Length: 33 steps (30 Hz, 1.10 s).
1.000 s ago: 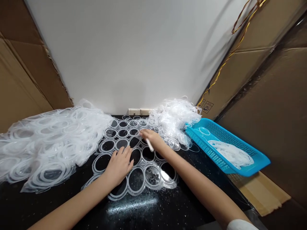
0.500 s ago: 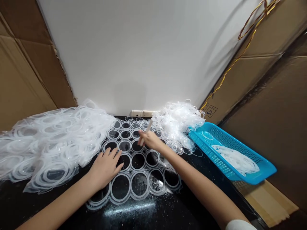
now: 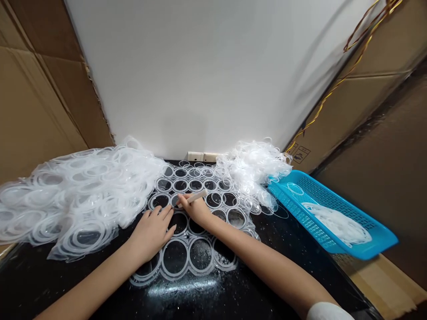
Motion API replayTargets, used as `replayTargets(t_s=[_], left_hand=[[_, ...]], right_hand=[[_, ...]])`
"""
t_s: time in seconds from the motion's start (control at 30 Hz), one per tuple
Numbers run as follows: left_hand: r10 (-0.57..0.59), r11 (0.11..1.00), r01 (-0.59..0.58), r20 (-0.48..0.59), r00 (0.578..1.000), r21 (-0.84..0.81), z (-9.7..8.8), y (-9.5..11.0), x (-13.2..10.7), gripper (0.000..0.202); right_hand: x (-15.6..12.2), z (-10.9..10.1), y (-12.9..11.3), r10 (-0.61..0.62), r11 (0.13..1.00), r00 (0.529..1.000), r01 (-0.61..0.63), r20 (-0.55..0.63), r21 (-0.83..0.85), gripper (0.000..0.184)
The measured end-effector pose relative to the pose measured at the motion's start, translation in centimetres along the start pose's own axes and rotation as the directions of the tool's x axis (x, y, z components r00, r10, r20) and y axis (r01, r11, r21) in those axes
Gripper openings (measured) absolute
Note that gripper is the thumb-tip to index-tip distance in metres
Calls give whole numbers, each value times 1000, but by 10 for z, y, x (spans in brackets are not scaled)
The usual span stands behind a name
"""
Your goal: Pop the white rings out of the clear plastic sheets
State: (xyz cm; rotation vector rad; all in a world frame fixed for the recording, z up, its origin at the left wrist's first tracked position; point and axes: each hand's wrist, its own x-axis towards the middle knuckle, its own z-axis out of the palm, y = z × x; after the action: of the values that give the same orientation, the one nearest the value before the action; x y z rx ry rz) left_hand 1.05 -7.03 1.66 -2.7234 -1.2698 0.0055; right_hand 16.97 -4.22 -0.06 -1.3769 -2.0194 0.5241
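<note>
A clear plastic sheet of joined white rings (image 3: 201,269) lies flat on the black tabletop (image 3: 253,289). My left hand (image 3: 151,231) rests palm down on the sheet's left side, fingers spread. In my right hand (image 3: 196,209) is a whitish pen-like stick (image 3: 197,196), pinched between thumb and fingers. Its lower end points at a ring just right of my left fingertips; whether the tip touches the sheet I cannot tell. Thin loose rings lie over the sheet's far end.
Many ring sheets are heaped (image 3: 96,191) at the left. A tangle of thin clear rings (image 3: 253,166) sits at the back right. Beyond it, a blue basket (image 3: 376,246) holds white rings (image 3: 340,224). A white wall (image 3: 207,75) and cardboard (image 3: 43,102) border the table.
My right hand has moved left and nearer with the stick, close to my left fingertips, and the stick has tilted flatter. My left hand stays on the sheet. The view has shifted slightly.
</note>
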Motion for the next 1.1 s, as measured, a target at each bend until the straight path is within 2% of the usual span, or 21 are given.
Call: replayTargets(t_s=[0.1,0.17,0.3,0.4,0.5,0.6,0.67,0.73,0.77,0.8,0.83,0.87,0.9,1.0,1.1], left_hand=[[22,998,-22,7,1000,-54,-3,-2,1,36],[29,997,-27,22,999,-77,-4,-2,1,35],[13,996,-10,29,1000,-91,-4,-3,0,41],[-14,998,16,26,1000,-67,-1,-3,-1,43],[-15,999,17,32,999,-51,0,-2,-2,44],[-8,999,11,50,999,-48,-3,0,-5,45],[-44,999,45,77,996,-14,-7,2,-7,50],[-110,993,105,115,987,49,-11,3,-10,55],[-142,988,132,131,981,83,-13,3,-11,56],[-167,982,152,142,976,113,-14,3,-11,56],[-185,977,165,149,971,137,-16,3,-12,55],[-197,972,174,150,969,156,-17,3,-12,54],[-205,969,179,151,967,169,-17,3,-12,53],[-210,967,185,143,967,173,-19,4,-11,51],[-216,970,197,128,968,144,-18,5,-11,49]], right_hand=[[-5,7,-10,-135,967,989,143,52,-211,28],[-7,11,-13,-189,929,978,207,88,-306,28],[3,2,-5,-207,896,973,232,106,-378,24],[14,-29,13,-146,896,989,137,12,-423,26],[19,-72,36,-40,884,988,-35,-150,-465,33],[16,-107,51,50,837,952,-205,-302,-508,32],[14,-116,49,84,789,911,-307,-403,-532,33],[12,-109,36,115,804,893,-340,-435,-487,43],[12,-100,27,133,851,910,-308,-393,-425,50],[13,-88,16,157,917,936,-257,-317,-304,57],[15,-74,6,155,976,971,-179,-181,-121,60],[17,-58,-4,113,992,993,-112,-18,53,58],[19,-43,-12,81,990,995,-88,65,111,53],[25,-4,-26,31,982,991,-55,130,179,42],[29,16,-25,-14,991,995,0,103,132,47]])
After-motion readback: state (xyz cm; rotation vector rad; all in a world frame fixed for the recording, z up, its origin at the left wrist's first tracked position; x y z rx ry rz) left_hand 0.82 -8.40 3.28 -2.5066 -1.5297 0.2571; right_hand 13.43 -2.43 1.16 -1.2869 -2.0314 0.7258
